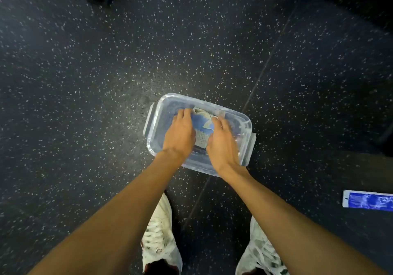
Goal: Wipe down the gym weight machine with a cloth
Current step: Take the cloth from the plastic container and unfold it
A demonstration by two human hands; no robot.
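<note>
Both forearms reached down from the bottom of the view, over two white sneakers (158,235) planted on the speckled dark floor (85,83). Left hand (178,134) and right hand (223,144) were down inside a clear plastic container (246,123) sitting on the floor just ahead of the feet. Between them, a blue-and-white cloth (202,125) lay bunched in the container's middle, fingers of both hands curled onto it from either side. Off at the right edge, a blue-and-white packet (368,202) lay flat on the floor, well apart from the container
</note>
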